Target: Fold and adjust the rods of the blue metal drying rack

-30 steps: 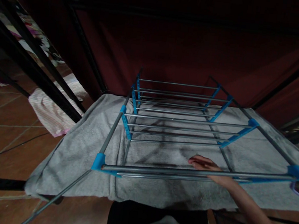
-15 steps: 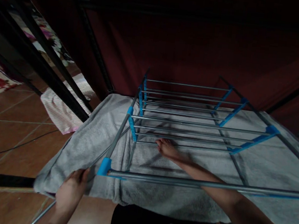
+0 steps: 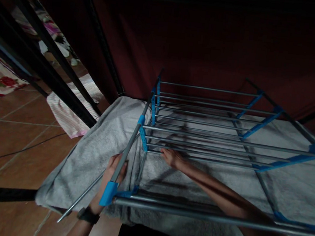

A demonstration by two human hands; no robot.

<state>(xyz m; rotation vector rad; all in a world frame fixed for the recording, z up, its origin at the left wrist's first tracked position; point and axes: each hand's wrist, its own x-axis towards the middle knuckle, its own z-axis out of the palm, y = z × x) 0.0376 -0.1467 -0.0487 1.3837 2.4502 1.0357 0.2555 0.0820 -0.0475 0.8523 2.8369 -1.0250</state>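
Note:
A rack of grey metal tubes with blue plastic joints lies on a grey blanket. My left hand is closed around a loose thin metal rod, partly hidden behind the rack's left side tube. The rod slants up from the blanket's front edge toward the blue bracket. Inside the frame, my right hand has its fingers closed on a crossbar of the rack, close to its left end.
The grey blanket covers a low surface under the rack. Dark metal posts stand at the left, with a striped cloth and a cable on the tiled floor. A dark red curtain-like surface hangs behind.
My left hand has moved up and right along with the rod, from the blanket's front corner to behind the rack's side tube. My right hand stays at the crossbar. The view has shifted slightly.

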